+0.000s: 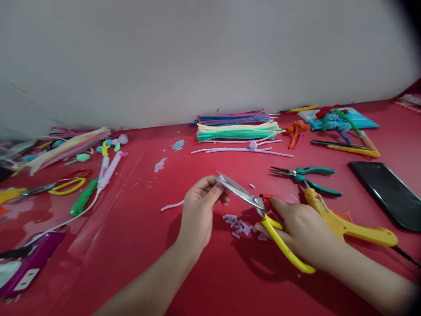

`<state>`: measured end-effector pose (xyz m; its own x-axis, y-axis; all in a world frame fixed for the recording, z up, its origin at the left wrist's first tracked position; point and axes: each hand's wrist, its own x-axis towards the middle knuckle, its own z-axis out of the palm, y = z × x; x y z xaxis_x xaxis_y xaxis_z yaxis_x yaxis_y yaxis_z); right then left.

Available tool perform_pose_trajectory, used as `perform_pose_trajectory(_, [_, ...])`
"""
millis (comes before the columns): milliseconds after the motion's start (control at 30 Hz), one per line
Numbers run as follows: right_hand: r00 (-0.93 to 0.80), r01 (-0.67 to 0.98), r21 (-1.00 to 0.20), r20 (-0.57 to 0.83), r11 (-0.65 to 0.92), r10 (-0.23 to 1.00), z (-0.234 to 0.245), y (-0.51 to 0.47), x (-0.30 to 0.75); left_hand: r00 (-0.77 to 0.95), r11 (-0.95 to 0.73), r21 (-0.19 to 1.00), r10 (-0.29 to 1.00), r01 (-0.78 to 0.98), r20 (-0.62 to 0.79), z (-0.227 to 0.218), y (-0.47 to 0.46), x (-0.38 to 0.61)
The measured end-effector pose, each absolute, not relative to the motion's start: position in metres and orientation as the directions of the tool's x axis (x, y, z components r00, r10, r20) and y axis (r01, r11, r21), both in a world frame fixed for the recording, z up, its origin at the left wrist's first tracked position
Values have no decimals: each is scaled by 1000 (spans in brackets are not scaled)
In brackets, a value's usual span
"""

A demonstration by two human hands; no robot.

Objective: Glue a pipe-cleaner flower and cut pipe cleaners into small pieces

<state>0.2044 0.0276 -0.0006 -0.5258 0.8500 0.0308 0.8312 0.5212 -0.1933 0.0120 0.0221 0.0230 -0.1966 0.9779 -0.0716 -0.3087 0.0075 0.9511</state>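
Cutting a stem over a red table [131, 263]. Nearest, the right hand [301, 228] is wrapped around the handles of the scissors [255, 200], whose blades reach up and left. Just below the blades, clippings [246, 230] lie in a loose pile. The left hand [200, 210] pinches the lilac stem [173, 206] between thumb and fingers; one end trails out to the left, the other sits at the blades near their tips. For clean work, the pinch should stay close behind the cut with the fingertips clear of the blade line, the stem square to the edges, and each length matched to the last; biting nearer the pivot would probably give more force. Right of the hands lies a glue gun [357, 230]; beyond, pliers [300, 177]; farthest, bundles [238, 132] by the wall [210, 57].
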Motion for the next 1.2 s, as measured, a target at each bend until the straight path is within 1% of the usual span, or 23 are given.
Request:
perform_pose_trajectory(267, [-541,823,-168,56,542,839,-4,27,207,-189,-24,948,981,-316,-38,23,21,12])
perform_pose_trajectory(500, [-542,827,-153,39,541,840,-6,28,207,-182,-29,949,983,-314,-30,23,21,12])
perform_pose_trajectory(800, [-525,838,-162,16,520,851,-4,26,207,-189,-14,950,981,-311,-47,23,21,12])
perform_pose_trajectory(933, [-499,850,-189,12,492,867,-3,27,208,-186,-11,952,981,-306,-49,23,21,11])
perform_pose_trajectory(1000, [-477,849,-255,6,463,879,-2,29,207,-178,-5,951,983,-308,-52,24,21,10])
perform_pose_trajectory(1033, [-466,840,-314,-1,442,885,-1,29,207,-167,5,951,984,-310,-59,24,21,11])
perform_pose_trajectory(1100, [-450,789,-479,-20,386,893,1,30,205,-116,51,950,989,-307,-90,24,20,12])
perform_pose_trajectory(1200, [-429,624,-743,-65,243,901,6,30,200,59,197,940,980,-279,-188,23,17,18])
